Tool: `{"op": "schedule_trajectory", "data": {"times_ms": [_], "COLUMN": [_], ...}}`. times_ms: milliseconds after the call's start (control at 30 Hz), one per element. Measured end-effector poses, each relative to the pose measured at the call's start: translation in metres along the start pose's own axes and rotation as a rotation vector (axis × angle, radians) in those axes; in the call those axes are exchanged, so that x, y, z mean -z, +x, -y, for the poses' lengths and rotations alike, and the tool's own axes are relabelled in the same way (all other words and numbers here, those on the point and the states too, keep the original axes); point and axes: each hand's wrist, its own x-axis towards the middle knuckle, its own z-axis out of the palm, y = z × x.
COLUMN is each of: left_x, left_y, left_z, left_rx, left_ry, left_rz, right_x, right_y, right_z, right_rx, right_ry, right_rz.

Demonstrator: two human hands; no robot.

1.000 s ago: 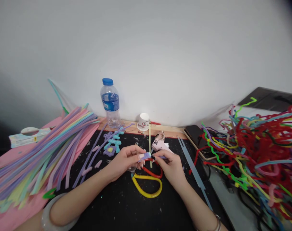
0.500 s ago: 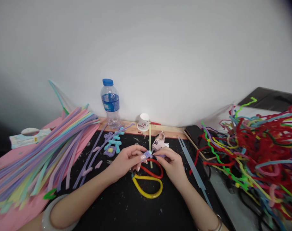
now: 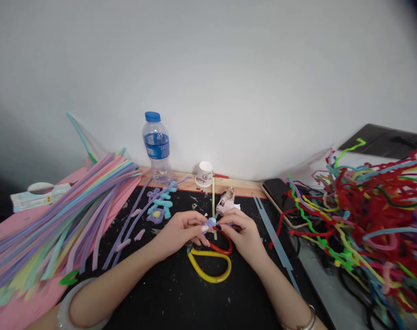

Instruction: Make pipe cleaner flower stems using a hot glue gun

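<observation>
My left hand and my right hand meet over a black mat, both pinching a small purple pipe-cleaner piece with a pale blue centre. Fingertips of both hands close on it. Just beyond the piece lies a pink glue gun. Under the hands sit scissors with a red handle loop and a yellow handle loop. A pale green stick runs back from the hands toward the wall.
A water bottle and a small white cup stand by the wall. Pastel pipe cleaners fan out on pink sheets at left. A tangled heap of bright pipe cleaners fills the right. A purple and blue pipe-cleaner flower lies on the mat.
Both hands stay together on the purple piece, with only small finger shifts. The view has drifted very slightly.
</observation>
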Motion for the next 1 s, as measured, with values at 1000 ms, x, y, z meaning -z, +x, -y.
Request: {"op": "schedule_trajectory", "data": {"times_ms": [1000], "left_x": [-0.0017], "left_y": [0.001], "left_z": [0.0072], "left_rx": [-0.06], "left_ry": [0.032], "left_rz": [-0.055], "right_x": [0.0011], "right_y": [0.0006], "right_z": [-0.0011], "right_rx": [0.007], "right_ry": [-0.007], "right_rz": [0.089]}}
